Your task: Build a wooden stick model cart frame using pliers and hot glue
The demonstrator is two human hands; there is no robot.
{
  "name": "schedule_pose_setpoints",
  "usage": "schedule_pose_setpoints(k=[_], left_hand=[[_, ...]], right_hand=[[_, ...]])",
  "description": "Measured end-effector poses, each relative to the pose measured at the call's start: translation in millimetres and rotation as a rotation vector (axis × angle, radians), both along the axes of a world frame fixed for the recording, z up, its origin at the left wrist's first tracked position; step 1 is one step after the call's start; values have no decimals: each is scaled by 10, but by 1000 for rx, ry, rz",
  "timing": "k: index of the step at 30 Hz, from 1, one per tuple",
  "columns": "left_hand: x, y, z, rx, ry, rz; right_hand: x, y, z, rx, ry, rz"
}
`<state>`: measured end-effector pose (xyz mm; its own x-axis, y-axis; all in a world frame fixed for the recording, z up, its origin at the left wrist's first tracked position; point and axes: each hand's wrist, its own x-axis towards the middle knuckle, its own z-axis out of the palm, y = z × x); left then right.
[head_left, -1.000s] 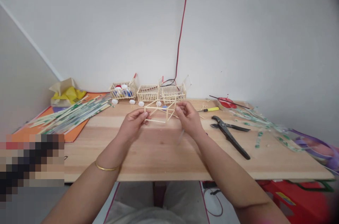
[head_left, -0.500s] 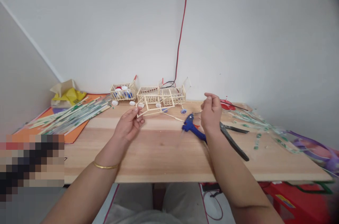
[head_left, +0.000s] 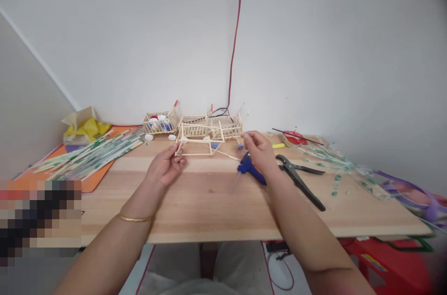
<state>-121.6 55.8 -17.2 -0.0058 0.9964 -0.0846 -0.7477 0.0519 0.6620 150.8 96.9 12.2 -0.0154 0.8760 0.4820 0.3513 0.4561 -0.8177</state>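
My left hand [head_left: 164, 167] pinches the near left corner of a box frame made of thin wooden sticks [head_left: 199, 144] and holds it just above the wooden table [head_left: 209, 202]. My right hand [head_left: 260, 153] hovers to the right of the frame, with its fingers drawn together in a pinch. What they hold, if anything, is too small to make out. A blue glue gun [head_left: 249, 173] lies on the table directly under that hand, nozzle towards the frame.
Three finished stick carts [head_left: 195, 124] stand along the wall, one holding bottle caps. Black pliers [head_left: 300, 183], a yellow tool [head_left: 278, 145] and a red lid [head_left: 295, 137] lie to the right. Wrapped sticks [head_left: 91, 153] cover an orange sheet at the left. A red cable [head_left: 233, 39] hangs down the wall.
My right hand let go of the frame, rose to the right, then came back left and down over the glue gun. My left hand keeps the frame, now tilted and shifted left.
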Motion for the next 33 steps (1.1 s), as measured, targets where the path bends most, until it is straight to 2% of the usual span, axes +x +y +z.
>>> schedule_pose_setpoints(k=[3, 10, 18, 25, 28, 33], left_hand=[[15, -2, -5, 6, 0, -1], [82, -21, -20, 4, 34, -9], [120, -35, -8, 6, 48, -15], [44, -13, 19, 17, 48, 27], [2, -5, 32, 19, 32, 40], [-29, -2, 50, 17, 37, 54]], right_hand=[[-146, -86, -22, -3, -149, 71], [-256, -166, -59, 25, -351, 37], [-262, -134, -90, 87, -435, 38], [-172, -97, -81, 103, -358, 152], [-113, -69, -61, 99, -272, 68], [59, 54, -21, 154, 80, -238]])
